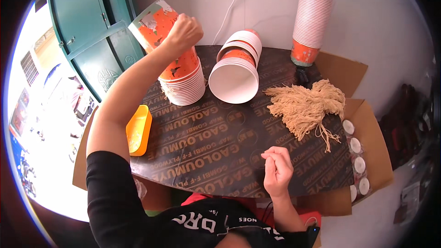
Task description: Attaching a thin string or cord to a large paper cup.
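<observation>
My left hand (185, 31) is closed at the right side of an orange patterned paper cup (158, 23), tilted above an upturned stack of paper cups (186, 87). The fingertips are hidden behind the hand. A few tan strands hang at the stack's left side. Over the table's front part, my right hand (278, 170) is closed with its fingers pressed together; whatever is in them is too small to make out. Right of the upturned stack, another stack of cups (234, 82) lies on its side, its white mouth facing me. A bundle of tan yarn strands (312, 108) lies on the right.
A yellow tray (140, 131) with small bits stands at the table's left edge. At the back right rises a tall stack of cups (312, 23) in clear plastic. An open cardboard box (374, 144) with several white round-ended items adjoins the dark printed table (216, 142).
</observation>
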`<state>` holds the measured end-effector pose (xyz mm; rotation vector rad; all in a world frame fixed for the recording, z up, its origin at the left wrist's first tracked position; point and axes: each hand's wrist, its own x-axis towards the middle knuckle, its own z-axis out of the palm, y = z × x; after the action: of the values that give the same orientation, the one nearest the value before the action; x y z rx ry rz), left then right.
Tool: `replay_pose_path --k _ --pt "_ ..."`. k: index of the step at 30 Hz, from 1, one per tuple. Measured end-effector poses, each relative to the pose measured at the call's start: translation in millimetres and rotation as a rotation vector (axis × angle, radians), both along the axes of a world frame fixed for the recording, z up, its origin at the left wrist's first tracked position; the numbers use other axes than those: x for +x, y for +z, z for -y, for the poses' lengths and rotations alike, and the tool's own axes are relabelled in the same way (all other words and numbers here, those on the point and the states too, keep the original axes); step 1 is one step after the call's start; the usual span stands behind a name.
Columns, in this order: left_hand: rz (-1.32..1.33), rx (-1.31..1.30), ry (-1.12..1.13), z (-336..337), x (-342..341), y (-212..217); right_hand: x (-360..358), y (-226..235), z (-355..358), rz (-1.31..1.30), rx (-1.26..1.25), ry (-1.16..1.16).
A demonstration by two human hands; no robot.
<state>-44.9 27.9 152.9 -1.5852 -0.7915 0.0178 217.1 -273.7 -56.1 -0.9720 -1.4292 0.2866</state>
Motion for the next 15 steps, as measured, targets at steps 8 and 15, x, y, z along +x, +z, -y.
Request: replay_pose_path --k 8,15 --pt "0.319 -0.063 -0.393 36 5 -3 3 1 0 0.035 0.040 0.013" --pt "1.037 -0.226 0.097 24 -21 38 -1 2 4 0.016 -0.035 0.062"
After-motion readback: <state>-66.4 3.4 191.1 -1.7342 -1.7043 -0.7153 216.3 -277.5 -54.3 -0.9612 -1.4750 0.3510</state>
